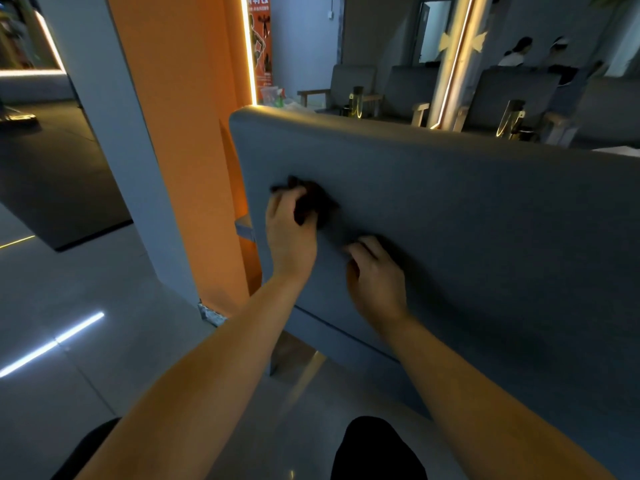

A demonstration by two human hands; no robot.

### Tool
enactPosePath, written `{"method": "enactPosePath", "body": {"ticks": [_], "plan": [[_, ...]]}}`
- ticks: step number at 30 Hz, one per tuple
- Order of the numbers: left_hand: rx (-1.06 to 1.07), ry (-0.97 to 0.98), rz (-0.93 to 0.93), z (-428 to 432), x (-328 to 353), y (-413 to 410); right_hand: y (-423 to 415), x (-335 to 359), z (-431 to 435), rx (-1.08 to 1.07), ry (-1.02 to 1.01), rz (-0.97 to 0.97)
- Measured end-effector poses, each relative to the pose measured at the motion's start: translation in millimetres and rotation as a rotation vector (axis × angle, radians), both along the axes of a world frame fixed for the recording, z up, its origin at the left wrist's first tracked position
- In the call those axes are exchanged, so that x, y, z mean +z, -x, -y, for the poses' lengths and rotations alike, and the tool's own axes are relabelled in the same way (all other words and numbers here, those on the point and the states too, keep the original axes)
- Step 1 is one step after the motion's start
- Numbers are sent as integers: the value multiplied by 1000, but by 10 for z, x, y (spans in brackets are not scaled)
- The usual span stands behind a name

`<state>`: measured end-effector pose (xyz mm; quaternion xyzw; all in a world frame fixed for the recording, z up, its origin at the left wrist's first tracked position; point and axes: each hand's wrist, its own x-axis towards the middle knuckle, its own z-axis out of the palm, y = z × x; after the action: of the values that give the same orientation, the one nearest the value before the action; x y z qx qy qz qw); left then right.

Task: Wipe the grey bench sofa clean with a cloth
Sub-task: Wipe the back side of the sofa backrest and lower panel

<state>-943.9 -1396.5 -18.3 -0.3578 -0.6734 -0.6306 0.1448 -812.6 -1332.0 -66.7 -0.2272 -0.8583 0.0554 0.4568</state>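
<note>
1. My left arm reached forward and up to the rear face of the grey bench sofa (467,209), forearm bare, wrist nearly straight.
2. My left hand (289,237) lay against the sofa's back panel, close to the panel's left edge and about midway between its top rim and its lower seam.
3. The fingers of that hand were curled over a dark cloth (313,204) and gripped it in a bunch. The cloth was pressed flat-on against the sofa fabric, with part of it showing above and to the right of my knuckles.
4. My right arm reached to the same panel, forearm bare, running up from the lower right.
5. My right hand (375,277) sat on the sofa panel, lower than the left hand and just to its right; the two hands were near but apart.
6. The right fingers were bent at the knuckles with their tips on the fabric. Blur and shadow hid what lay under them, so I could not tell whether they held anything.
7. An orange pillar (187,133) stood just beside the sofa's left edge.
8. The grey floor (86,306) ran below the sofa and to its left.
</note>
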Motion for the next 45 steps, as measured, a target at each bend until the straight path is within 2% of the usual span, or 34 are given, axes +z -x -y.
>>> {"method": "enactPosePath", "body": {"ticks": [4,9,14,16,21,25,27,29,32,35,40,42,45], "plan": [[7,-16,-26,-117,10,30,27,-35,-27,8,6,-3],[-72,153,58,-194,-616,-77,63,-104,-59,15,59,8],[-136,243,134,-112,-642,-21,107,-92,-33,23,62,17],[-125,200,114,-35,-528,46,146,-42,-5,48,51,10],[-13,-106,92,-106,41,311,270,21,-11,4,79,-4],[12,5,-10,-195,-238,247,285,-47,-60,24,53,-21],[0,107,34,-167,-590,178,313,-70,-57,40,62,-22],[-61,201,156,-124,-834,95,340,-92,-28,32,95,-23],[-129,248,339,-69,-917,65,364,-121,-9,36,124,-23],[-39,235,273,-50,-784,123,372,-120,-48,40,119,-20],[36,-63,177,-167,-269,190,351,-155,-102,42,89,-4],[24,-44,132,-204,-257,181,362,-173,-131,47,98,-8],[42,87,28,-187,-434,204,382,-184,-152,50,94,-16]]}}
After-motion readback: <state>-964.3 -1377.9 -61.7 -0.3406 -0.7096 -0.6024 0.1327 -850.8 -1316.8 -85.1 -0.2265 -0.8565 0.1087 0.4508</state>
